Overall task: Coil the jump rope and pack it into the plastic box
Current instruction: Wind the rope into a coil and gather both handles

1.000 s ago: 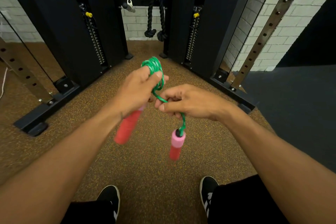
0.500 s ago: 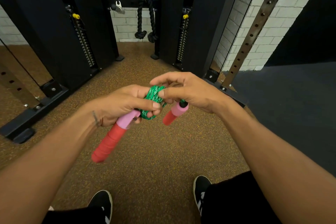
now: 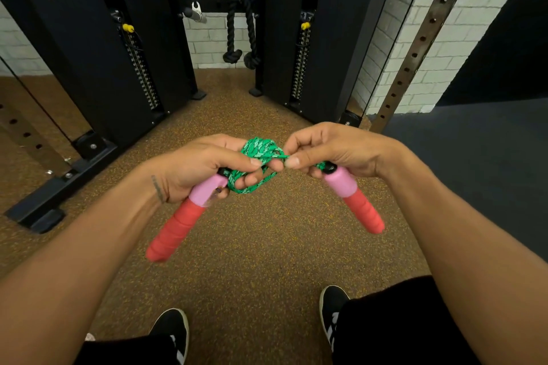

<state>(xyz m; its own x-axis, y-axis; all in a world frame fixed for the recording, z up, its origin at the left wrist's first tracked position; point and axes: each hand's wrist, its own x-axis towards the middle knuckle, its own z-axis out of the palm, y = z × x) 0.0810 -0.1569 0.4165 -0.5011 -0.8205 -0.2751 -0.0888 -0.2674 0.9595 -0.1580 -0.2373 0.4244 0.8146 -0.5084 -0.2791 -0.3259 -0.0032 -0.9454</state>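
The green jump rope [image 3: 257, 151] is wound into a tight bundle between my hands at chest height. My left hand [image 3: 201, 167] grips the bundle, and one pink-and-red handle [image 3: 178, 222] sticks down and left from under it. My right hand [image 3: 332, 148] pinches a short strand of the rope beside the bundle, with the second pink-and-red handle [image 3: 354, 197] pointing down and right below the palm. No plastic box is in view.
I stand on speckled brown rubber floor [image 3: 261, 246], my black shoes [image 3: 332, 305] below. A black cable machine [image 3: 118, 53] with weight stacks stands ahead, a black rope attachment [image 3: 241, 35] hanging at its middle. A perforated steel upright [image 3: 427, 35] and dark grey mat [image 3: 489, 172] lie right.
The dangling handle has been drawn up under my right hand. The rope has gone from a loose raised loop to a tight bundle. Both hands have moved slightly apart.
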